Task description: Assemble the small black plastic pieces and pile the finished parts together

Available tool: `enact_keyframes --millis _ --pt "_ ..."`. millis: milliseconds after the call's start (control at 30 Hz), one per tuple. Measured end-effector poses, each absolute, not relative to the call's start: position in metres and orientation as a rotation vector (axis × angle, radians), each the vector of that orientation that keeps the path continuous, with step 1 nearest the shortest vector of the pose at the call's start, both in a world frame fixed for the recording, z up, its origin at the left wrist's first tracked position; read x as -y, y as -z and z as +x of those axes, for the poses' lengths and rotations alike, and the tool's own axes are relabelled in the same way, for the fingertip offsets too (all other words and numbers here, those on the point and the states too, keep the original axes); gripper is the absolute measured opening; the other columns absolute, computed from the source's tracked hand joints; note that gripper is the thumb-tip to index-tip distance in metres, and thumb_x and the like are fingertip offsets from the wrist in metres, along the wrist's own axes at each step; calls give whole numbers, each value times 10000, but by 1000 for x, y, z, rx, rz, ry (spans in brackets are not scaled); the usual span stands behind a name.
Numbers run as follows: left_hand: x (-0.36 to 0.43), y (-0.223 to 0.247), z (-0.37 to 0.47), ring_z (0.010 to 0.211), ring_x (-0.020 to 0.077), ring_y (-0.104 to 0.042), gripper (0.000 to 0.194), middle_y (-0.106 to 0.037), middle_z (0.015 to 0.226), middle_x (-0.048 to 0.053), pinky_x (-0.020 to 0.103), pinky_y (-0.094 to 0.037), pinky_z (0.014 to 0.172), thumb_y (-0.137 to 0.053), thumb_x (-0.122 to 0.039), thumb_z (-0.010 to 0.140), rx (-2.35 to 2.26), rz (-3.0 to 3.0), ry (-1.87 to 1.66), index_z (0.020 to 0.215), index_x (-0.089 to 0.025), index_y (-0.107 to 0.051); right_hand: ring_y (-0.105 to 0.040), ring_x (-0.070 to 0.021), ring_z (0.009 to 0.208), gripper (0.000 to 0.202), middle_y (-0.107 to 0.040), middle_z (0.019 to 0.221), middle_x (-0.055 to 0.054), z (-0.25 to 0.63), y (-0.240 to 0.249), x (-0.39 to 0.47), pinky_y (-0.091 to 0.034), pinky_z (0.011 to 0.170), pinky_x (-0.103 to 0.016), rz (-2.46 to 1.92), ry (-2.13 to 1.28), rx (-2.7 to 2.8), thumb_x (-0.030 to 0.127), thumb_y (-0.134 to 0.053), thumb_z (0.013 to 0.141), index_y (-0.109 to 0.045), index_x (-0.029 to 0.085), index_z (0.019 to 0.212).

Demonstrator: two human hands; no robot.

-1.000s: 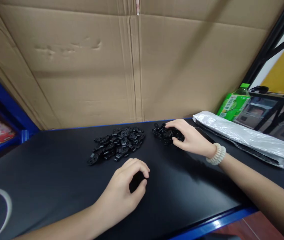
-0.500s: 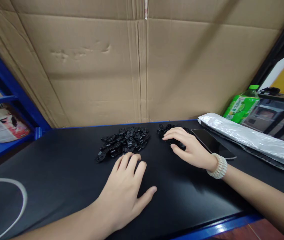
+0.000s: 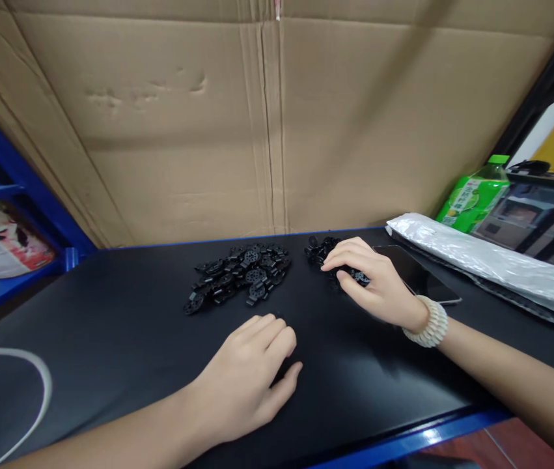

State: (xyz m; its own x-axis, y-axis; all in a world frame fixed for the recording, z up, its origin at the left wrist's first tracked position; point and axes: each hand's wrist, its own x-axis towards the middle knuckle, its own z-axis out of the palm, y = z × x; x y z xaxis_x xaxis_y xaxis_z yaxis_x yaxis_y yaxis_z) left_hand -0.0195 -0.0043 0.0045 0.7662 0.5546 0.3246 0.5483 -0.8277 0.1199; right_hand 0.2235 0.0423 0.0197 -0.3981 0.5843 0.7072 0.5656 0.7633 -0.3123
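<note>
On the black tabletop, a pile of black perforated plastic parts (image 3: 252, 267) lies left of centre. Just in front of it is my left hand (image 3: 252, 371), its fingers curled under and the thumb a little apart. The fingertips are hidden, so what they hold, if anything, does not show. My right hand (image 3: 379, 280), with a pale coiled band on its wrist, hovers over or touches a smaller pile of black parts (image 3: 323, 251). Its fingers are stretched forward and the thumb stands apart. The hand covers part of that pile.
A dark flat tablet or phone (image 3: 426, 280) lies beside my right hand. Farther right are a silvery-white plastic package (image 3: 491, 264) and a green-labelled bottle (image 3: 472, 198). Cardboard (image 3: 183, 130) walls the back. A white cable (image 3: 45, 378) loops at the left, near a blue frame (image 3: 47, 202).
My left hand has drawn back from the left pile, and its fingers have gone from spread to curled. A part at that pile's front edge now shows. My right hand has barely moved.
</note>
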Motion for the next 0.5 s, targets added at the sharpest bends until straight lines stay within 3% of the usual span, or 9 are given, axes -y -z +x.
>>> enact_keyframes --millis 200,367,500 --pt "-5 3 -23 631 157 -471 149 -484 703 -9 275 -392 593 -511 -165 846 -1066 2778 -905 758 -202 -397 -547 -214 959 247 -642 922 -52 219 -19 -37 -448 895 -424 -836 -38 2102 59 -484 818 -624 215 947" --pt "-9 6 -22 860 235 -572 269 -568 954 62 357 -482 746 -604 -258 814 -1185 2687 -761 1038 -186 -473 -556 -208 930 241 -646 914 -51 215 -22 -31 -442 882 -414 -827 -111 2100 59 -482 822 -627 211 940" --pt "-11 8 -21 868 227 -584 181 -588 939 59 358 -486 771 -534 -181 849 -1132 2635 -745 1030 -195 -520 -561 -188 886 243 -640 897 -47 207 -22 -20 -452 829 -370 -842 -316 2127 54 -475 827 -637 201 933"
